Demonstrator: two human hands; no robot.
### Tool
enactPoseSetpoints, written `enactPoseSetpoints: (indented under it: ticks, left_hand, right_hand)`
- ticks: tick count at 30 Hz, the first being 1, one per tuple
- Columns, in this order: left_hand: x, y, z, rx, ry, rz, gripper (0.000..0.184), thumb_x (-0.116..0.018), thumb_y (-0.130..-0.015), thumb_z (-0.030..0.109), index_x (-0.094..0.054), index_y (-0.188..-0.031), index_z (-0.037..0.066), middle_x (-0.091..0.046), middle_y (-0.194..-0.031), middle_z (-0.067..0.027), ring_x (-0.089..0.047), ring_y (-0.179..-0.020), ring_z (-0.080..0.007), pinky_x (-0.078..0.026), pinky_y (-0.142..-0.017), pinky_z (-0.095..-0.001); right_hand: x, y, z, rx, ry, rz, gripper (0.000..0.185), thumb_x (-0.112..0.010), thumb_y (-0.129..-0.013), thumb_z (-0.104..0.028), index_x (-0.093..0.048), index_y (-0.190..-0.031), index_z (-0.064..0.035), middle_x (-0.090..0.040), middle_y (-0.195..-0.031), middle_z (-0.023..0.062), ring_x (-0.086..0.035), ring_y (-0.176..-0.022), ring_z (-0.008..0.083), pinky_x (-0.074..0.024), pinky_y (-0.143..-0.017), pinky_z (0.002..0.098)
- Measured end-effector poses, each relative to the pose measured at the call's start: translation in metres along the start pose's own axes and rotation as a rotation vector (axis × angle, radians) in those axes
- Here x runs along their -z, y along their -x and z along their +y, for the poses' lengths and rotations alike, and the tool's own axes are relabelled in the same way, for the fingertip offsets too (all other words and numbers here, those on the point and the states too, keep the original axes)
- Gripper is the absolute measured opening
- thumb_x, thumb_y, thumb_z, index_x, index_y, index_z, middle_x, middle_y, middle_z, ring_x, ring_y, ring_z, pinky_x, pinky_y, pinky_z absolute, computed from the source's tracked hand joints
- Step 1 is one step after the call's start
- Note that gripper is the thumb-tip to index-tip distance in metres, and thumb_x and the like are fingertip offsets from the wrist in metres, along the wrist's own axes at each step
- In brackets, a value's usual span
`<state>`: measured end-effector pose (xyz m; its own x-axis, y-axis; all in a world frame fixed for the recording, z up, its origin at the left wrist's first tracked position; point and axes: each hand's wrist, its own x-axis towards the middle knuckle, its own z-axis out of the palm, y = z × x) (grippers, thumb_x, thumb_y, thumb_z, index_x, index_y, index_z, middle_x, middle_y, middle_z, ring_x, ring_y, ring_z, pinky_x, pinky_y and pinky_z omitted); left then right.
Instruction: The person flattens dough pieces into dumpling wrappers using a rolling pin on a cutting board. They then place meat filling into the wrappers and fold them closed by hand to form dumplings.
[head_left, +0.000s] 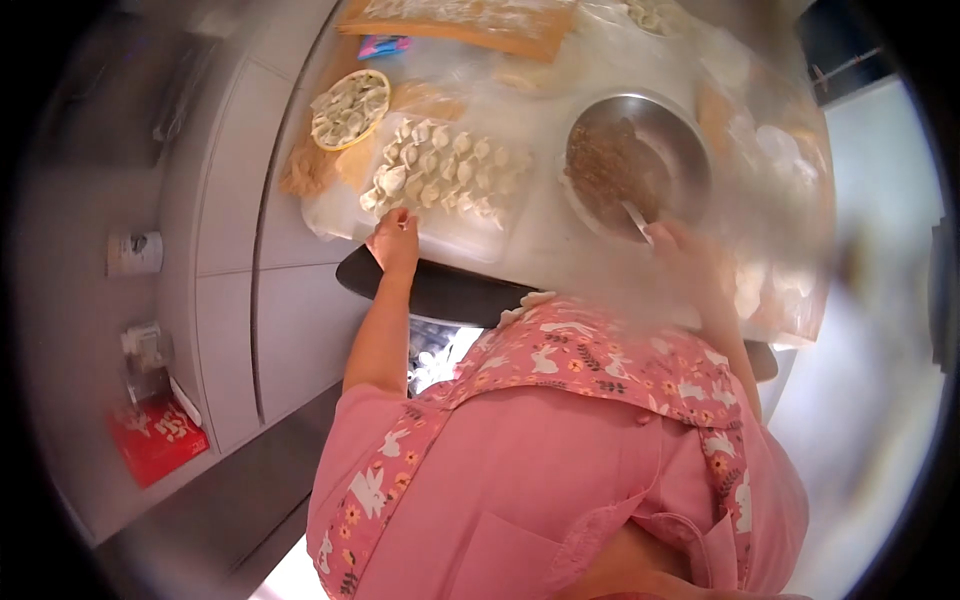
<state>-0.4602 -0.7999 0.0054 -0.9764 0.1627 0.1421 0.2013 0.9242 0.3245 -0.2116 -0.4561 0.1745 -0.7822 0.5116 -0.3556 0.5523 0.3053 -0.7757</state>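
My left hand (395, 240) is at the front left edge of a pale tray (460, 243), fingers drawn together; what they hold, if anything, is hidden. Rows of folded dumplings (430, 165) lie on that tray, just beyond my fingertips. On the right, a large metal bowl (685, 150) holds brown minced filling (610, 165). Closed around a slim pale utensil (635, 217), my right hand (680, 250) is at the bowl's near rim. The utensil's far end points into the filling, and a blur covers part of this hand.
A yellow-rimmed basket of dumplings (384, 110) stands behind the tray on the left. At the far edge lies a floury wooden board (540, 45), with a blue and pink packet (384, 46) beside it. Pale rounds (750, 285) lie right of the bowl. A dark chair seat (450, 292) sits below the table edge.
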Motion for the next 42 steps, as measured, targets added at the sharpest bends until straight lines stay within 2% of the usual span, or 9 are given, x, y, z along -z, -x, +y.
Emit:
enactPoseSetpoints:
  ticks: [8, 10, 16, 22, 26, 34, 37, 40, 42]
  left_hand:
    - [-0.028, -0.019, -0.065, -0.268, 0.042, -0.037, 0.022, -0.058, -0.087, 0.019, -0.066, -0.099, 0.003, -0.067, -0.094, -0.0133, -0.064, -0.086, -0.0273, -0.050, -0.078, -0.0354]
    - [0.001, -0.012, -0.023, -0.040, 0.096, -0.146, 0.026, -0.057, -0.087, 0.018, -0.064, -0.104, -0.001, -0.065, -0.099, -0.0139, -0.062, -0.090, -0.0265, -0.048, -0.082, -0.0348]
    - [-0.012, -0.006, -0.045, -0.238, 0.137, -0.122, 0.027, -0.055, -0.088, 0.015, -0.061, -0.108, -0.001, -0.063, -0.102, -0.0143, -0.061, -0.091, -0.0266, -0.048, -0.083, -0.0348]
    - [0.022, -0.013, -0.001, -0.384, 0.212, 0.017, 0.024, -0.055, -0.090, 0.013, -0.060, -0.109, -0.001, -0.061, -0.103, -0.0137, -0.059, -0.092, -0.0257, -0.047, -0.081, -0.0348]
    - [0.057, -0.006, 0.056, -0.272, 0.317, -0.032, 0.024, -0.055, -0.091, 0.013, -0.060, -0.110, 0.000, -0.061, -0.103, -0.0127, -0.059, -0.091, -0.0232, -0.047, -0.081, -0.0333]
    - [0.055, 0.007, 0.106, -0.383, 0.665, -0.039, 0.022, -0.055, -0.091, 0.009, -0.060, -0.111, 0.000, -0.063, -0.104, -0.0093, -0.058, -0.094, -0.0171, -0.046, -0.084, -0.0295]
    - [0.061, 0.025, 0.158, -0.236, 0.880, -0.297, 0.021, -0.056, -0.091, 0.009, -0.060, -0.110, 0.001, -0.062, -0.104, -0.0074, -0.059, -0.095, -0.0152, -0.045, -0.087, -0.0286]
    - [0.048, 0.046, 0.210, -0.003, 1.548, -0.891, 0.039, -0.051, -0.096, 0.025, -0.047, -0.126, 0.002, -0.057, -0.117, -0.0097, -0.057, -0.106, -0.0211, -0.046, -0.089, -0.0331]
    - [0.027, 0.051, 0.236, -0.350, 1.448, -1.038, 0.040, -0.048, -0.097, 0.025, -0.044, -0.130, 0.002, -0.053, -0.126, -0.0108, -0.054, -0.114, -0.0228, -0.044, -0.095, -0.0366]
  right_hand:
    - [0.089, -0.020, 0.131, -0.157, -0.026, 0.641, 0.036, -0.058, -0.088, -0.035, -0.066, -0.091, -0.0004, -0.064, -0.073, 0.0104, -0.058, -0.064, 0.0176, -0.0454, -0.064, 0.0341]
    - [0.111, -0.019, 0.174, -0.237, -0.126, 0.798, 0.036, -0.058, -0.087, -0.035, -0.066, -0.097, -0.0014, -0.065, -0.075, 0.0098, -0.060, -0.068, 0.0195, -0.0468, -0.068, 0.0336]
    - [0.129, -0.015, 0.349, -0.242, 0.485, 0.658, 0.029, -0.064, -0.079, -0.023, -0.068, -0.099, -0.0009, -0.069, -0.090, 0.0151, -0.066, -0.085, 0.0220, -0.0500, -0.074, 0.0340]
    - [0.110, -0.014, 0.261, -0.367, -0.182, 0.935, 0.029, -0.071, -0.075, -0.024, -0.069, -0.090, 0.0000, -0.068, -0.079, 0.0095, -0.062, -0.074, 0.0183, -0.0489, -0.068, 0.0326]
    - [0.124, -0.035, 0.298, -0.449, -0.142, 0.710, 0.034, -0.074, -0.072, -0.030, -0.070, -0.087, 0.0000, -0.067, -0.075, 0.0084, -0.062, -0.071, 0.0178, -0.0484, -0.068, 0.0323]
    - [0.108, -0.020, 0.225, -0.289, 0.160, 0.956, 0.033, -0.064, -0.080, -0.030, -0.062, -0.099, -0.0017, -0.067, -0.095, 0.0167, -0.064, -0.088, 0.0277, -0.0482, -0.076, 0.0373]
    - [0.090, -0.015, 0.157, -0.216, 0.106, 0.780, 0.033, -0.058, -0.085, -0.030, -0.056, -0.106, -0.0042, -0.065, -0.100, 0.0163, -0.063, -0.091, 0.0287, -0.0474, -0.079, 0.0377]
    - [0.039, -0.024, 0.111, 0.310, -0.016, 0.655, 0.030, -0.061, -0.084, -0.027, -0.055, -0.107, -0.0089, -0.064, -0.091, 0.0113, -0.061, -0.082, 0.0268, -0.0476, -0.075, 0.0384]
    - [0.009, -0.005, 0.032, 0.146, -0.349, 0.400, 0.021, -0.064, -0.083, -0.017, -0.055, -0.098, -0.0067, -0.060, -0.084, 0.0075, -0.057, -0.078, 0.0175, -0.0462, -0.070, 0.0341]
